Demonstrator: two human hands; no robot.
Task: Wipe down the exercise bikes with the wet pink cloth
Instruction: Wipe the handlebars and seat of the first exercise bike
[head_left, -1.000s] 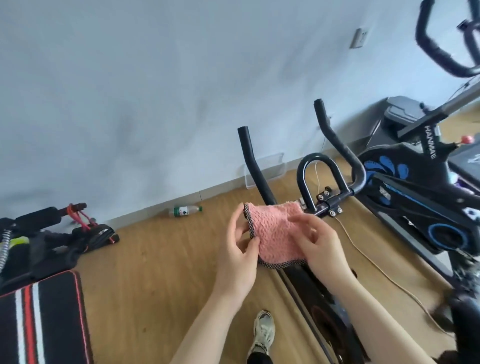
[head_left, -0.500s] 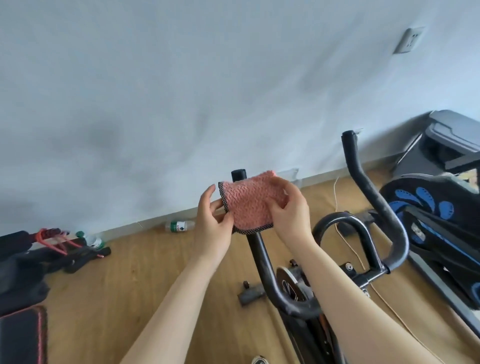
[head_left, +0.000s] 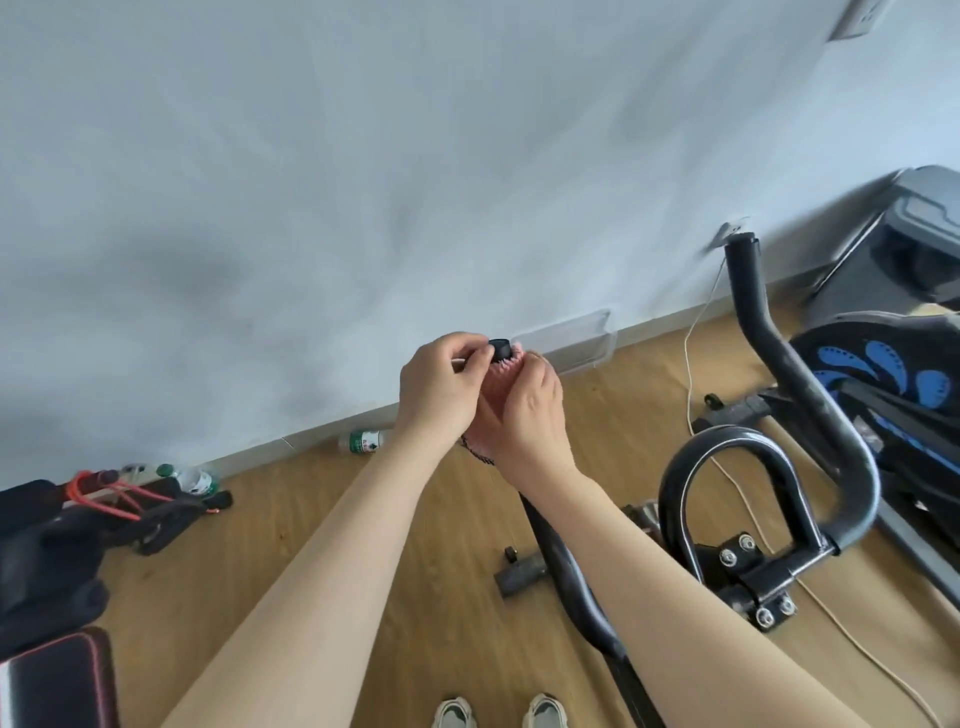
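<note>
Both left hand (head_left: 441, 397) and right hand (head_left: 527, 415) gripped the cloth (head_left: 505, 370) round the handlebar (head_left: 500, 347) tip; squeezing evenly would wipe best.

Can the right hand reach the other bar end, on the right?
Probably yes: only open air lies between the right hand and that bar end, though it grips the cloth.

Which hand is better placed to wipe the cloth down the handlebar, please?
Probably the right hand: it wraps the pink cloth around the handlebar, while the left hand only pinches near the end cap.
</note>
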